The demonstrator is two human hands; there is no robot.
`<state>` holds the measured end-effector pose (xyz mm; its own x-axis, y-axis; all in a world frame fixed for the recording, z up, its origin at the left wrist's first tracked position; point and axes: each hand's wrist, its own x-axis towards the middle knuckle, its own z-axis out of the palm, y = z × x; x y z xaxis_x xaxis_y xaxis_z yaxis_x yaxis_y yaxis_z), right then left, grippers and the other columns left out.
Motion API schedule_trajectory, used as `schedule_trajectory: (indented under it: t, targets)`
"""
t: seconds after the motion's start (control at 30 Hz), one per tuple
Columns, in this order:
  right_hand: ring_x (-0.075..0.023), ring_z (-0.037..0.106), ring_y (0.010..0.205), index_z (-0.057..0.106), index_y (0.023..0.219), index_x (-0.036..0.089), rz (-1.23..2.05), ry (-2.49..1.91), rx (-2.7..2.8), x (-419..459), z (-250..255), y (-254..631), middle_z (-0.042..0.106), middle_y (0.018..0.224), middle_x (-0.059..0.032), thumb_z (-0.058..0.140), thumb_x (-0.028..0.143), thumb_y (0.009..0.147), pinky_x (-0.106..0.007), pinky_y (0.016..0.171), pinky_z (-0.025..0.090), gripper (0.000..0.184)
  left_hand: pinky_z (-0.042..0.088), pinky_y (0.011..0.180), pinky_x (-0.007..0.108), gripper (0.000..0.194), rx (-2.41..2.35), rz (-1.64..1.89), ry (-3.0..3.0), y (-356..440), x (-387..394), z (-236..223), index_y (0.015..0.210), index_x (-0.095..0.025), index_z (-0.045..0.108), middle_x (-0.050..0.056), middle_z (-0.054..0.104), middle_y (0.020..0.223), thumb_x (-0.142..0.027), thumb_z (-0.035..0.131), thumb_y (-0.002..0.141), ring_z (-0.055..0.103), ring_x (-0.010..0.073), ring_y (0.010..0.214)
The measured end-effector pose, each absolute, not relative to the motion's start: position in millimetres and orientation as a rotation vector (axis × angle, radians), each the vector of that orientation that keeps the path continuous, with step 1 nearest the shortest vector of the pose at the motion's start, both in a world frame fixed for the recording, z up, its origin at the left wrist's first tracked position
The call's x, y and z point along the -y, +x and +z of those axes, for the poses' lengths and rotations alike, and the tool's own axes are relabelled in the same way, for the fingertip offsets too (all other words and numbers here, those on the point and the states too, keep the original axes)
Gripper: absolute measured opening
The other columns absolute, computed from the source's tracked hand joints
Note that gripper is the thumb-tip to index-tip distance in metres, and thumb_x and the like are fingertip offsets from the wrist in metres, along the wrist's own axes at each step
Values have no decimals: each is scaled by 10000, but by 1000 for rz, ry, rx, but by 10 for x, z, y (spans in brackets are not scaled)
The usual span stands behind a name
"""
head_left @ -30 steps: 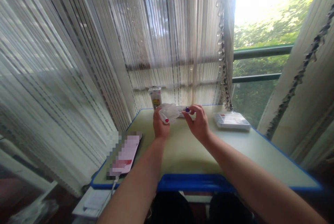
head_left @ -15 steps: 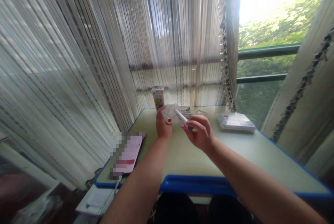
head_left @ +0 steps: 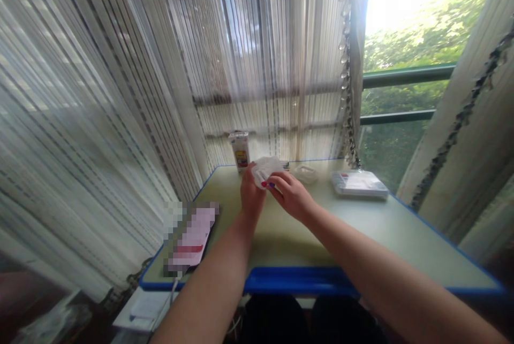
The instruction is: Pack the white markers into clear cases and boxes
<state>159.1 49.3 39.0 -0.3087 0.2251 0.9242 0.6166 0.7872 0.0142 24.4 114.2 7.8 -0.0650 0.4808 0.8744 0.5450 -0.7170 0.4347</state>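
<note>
Head view: at the desk [head_left: 289, 237], the left hand [head_left: 251, 190] is curled around a translucent plastic holder [head_left: 268, 165], gripping it above the surface, toward the far edge and left of centre. The right hand [head_left: 292, 194] has come in against the holder's near end, its thumb and fingers pinching the purple-ended pen [head_left: 272, 185]. That pen's end sits just beside the red-ended pen [head_left: 264, 184].

What has changed: 0.5 s ago the purple-ended pen's white barrel was slanting in the open between the hands; now only its purple end shows clearly — the rest appears to lie inside or behind the holder, though the fingers hide too much to be sure. I judge that 2 pens now share the holder, with the purple-ended pen not yet let go.

Behind the holder, dark tips [head_left: 286, 165] show near the far edge, with a clear plastic piece [head_left: 305, 174] to their right. A white box [head_left: 240, 151] stands upright by the far left corner; a flat clear case [head_left: 360, 185] lies near the right edge.
</note>
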Motion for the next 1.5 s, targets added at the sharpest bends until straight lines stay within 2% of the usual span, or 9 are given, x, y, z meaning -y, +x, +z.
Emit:
schedule_trajectory:
  t: [0.13, 0.47, 0.63, 0.83, 1.0, 1.23, 1.5]
  targets:
    - [-191, 571, 853, 624, 936, 162, -462, -673, 1982, -543, 391, 1623, 663, 930, -97, 463, 188, 906, -339, 797, 501, 166, 467, 941, 388, 474, 1163, -1917, -2158, 273, -1136, 62, 1191, -177, 458, 99, 601, 1136, -241, 625, 752, 575, 221, 1065]
    - [-200, 597, 859, 662, 988, 130, -585, -666, 2044, -509, 468, 1707, 690, 997, -110, 453, 129, 856, -347, 817, 510, 247, 473, 940, 398, 487, 1112, -1848, -2117, 279, -1146, 74, 1199, -167, 449, 116, 593, 1171, -181, 602, 738, 569, 239, 1090]
    - [-194, 555, 803, 676, 946, 147, -594, -752, 2022, -514, 504, 1758, 706, 939, -82, 489, 235, 893, -339, 792, 479, 213, 485, 913, 359, 497, 1146, -1843, -2171, 284, -1127, 81, 1195, -176, 456, 105, 616, 1130, -216, 623, 728, 592, 225, 1047]
    - [-240, 496, 1028, 685, 1007, 207, -617, -937, 1964, -536, 476, 1828, 703, 1038, -35, 546, 383, 869, -379, 882, 382, 263, 469, 929, 380, 532, 1076, -1865, -2195, 243, -1127, 78, 1228, -213, 429, 104, 597, 1153, -264, 623, 735, 573, 237, 1078]
    - [-229, 470, 1066, 683, 1037, 217, -570, -982, 1983, -530, 444, 1814, 695, 1069, -13, 505, 347, 893, -368, 920, 339, 263, 475, 920, 384, 536, 1070, -1863, -2201, 248, -1134, 81, 1225, -209, 427, 103, 590, 1161, -246, 624, 728, 573, 238, 1072]
    - [-260, 400, 1153, 648, 1095, 268, -547, -980, 2040, -536, 401, 1809, 616, 1206, -18, 502, 280, 879, -418, 958, 311, 261, 474, 919, 391, 521, 1096, -1823, -2161, 264, -1120, 90, 1212, -214, 431, 99, 597, 1147, -169, 599, 721, 577, 234, 1062]
    - [-274, 389, 1163, 624, 1133, 240, -512, -988, 2039, -559, 372, 1796, 603, 1211, -43, 499, 308, 877, -434, 971, 313, 293, 473, 929, 391, 504, 1079, -1812, -2177, 252, -1096, 109, 1210, -189, 429, 108, 598, 1145, -163, 580, 730, 574, 230, 1068]
